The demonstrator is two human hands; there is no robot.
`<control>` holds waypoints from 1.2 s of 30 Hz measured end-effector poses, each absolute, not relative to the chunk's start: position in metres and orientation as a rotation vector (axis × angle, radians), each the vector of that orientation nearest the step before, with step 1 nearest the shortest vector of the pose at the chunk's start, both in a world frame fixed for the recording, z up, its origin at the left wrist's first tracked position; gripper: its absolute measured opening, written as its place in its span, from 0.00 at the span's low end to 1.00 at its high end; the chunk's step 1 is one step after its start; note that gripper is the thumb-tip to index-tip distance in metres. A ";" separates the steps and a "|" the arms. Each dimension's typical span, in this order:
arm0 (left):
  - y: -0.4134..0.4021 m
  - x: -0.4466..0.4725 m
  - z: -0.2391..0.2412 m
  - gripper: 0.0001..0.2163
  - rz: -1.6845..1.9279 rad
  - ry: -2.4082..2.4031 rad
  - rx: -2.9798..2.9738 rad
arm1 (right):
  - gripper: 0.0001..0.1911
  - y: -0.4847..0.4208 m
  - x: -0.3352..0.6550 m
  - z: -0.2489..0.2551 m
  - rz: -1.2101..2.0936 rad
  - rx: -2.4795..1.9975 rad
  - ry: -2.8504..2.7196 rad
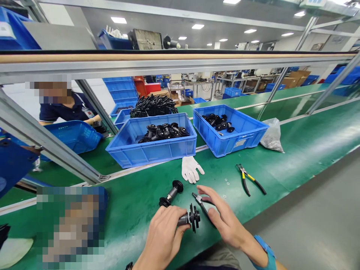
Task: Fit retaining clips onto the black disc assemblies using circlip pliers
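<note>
While your left grip [164, 232] clasps one roller [194, 217], your right grip [223, 221] spreads wide at one pliers [199, 199]; one glove [191, 169] has two bins [157, 153] [237, 146] behind, a second pliers [243, 172] rightward.

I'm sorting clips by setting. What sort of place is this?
Probably a factory assembly area: a long green work surface, blue crates holding many similar black parts, and yellow-handled pliers lying within reach.

Left hand [165, 227] curled, right hand [225, 219] loosely arched
</note>
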State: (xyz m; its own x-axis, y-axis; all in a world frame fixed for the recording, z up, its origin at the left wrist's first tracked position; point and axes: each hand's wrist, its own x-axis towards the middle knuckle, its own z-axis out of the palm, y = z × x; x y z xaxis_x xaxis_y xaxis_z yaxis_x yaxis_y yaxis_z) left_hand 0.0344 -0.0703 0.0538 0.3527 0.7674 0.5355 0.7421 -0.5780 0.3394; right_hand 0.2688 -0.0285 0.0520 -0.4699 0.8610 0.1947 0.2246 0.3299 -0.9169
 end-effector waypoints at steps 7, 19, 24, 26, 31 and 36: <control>-0.068 0.035 0.058 0.06 1.031 1.454 2.599 | 0.37 -0.028 0.270 0.040 1.378 -1.020 -1.964; -0.070 0.030 0.057 0.06 1.034 1.457 2.596 | 0.43 -0.025 0.263 0.045 1.261 -0.852 -1.957; -0.069 0.030 0.057 0.06 1.065 1.466 2.594 | 0.39 -0.026 0.263 0.044 1.541 -0.934 -1.945; -0.069 0.030 0.057 0.06 1.063 1.473 2.596 | 0.39 -0.027 0.263 0.046 1.339 -0.968 -1.920; -0.069 0.031 0.054 0.06 1.068 1.454 2.574 | 0.41 -0.026 0.262 0.049 1.520 -0.822 -1.976; -0.072 0.029 0.051 0.06 1.031 1.459 2.559 | 0.41 -0.025 0.261 0.048 1.282 -0.937 -1.880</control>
State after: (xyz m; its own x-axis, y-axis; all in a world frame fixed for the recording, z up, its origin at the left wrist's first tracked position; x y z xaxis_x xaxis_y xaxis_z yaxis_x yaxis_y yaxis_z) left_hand 0.0291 -0.0716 0.0505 0.3445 0.7734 0.5321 0.7599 -0.5626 0.3256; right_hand 0.2615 -0.0246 0.0477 -0.5196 0.8447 0.1282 0.1893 0.2601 -0.9468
